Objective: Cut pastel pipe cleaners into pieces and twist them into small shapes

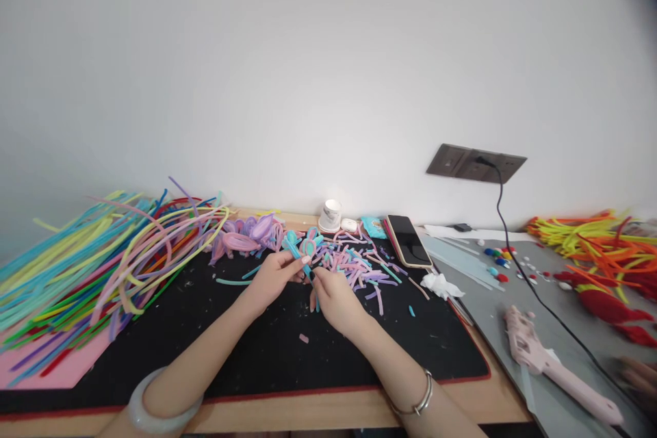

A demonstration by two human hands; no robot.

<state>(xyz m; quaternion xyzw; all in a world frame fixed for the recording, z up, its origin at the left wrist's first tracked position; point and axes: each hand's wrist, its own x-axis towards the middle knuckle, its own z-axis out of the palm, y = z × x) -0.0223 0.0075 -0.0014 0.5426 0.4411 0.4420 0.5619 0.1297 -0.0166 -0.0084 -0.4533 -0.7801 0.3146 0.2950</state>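
Note:
My left hand is closed, pinching a blue pipe cleaner above the black mat. Close beside it, my right hand grips the lower part of the same blue piece, with fingers partly hidden behind it. Looped blue and pink pipe cleaner shapes show just past my fingertips; whether they join the held piece I cannot tell. Cut pink, purple and teal pieces lie heaped right of my hands. Behind my left hand are pink and purple looped bundles.
Long coloured pipe cleaners spread across the left. A paper cup and a phone stand near the wall. On the grey board lies a pink glue gun, near a black cord. Another person's hand appears far right.

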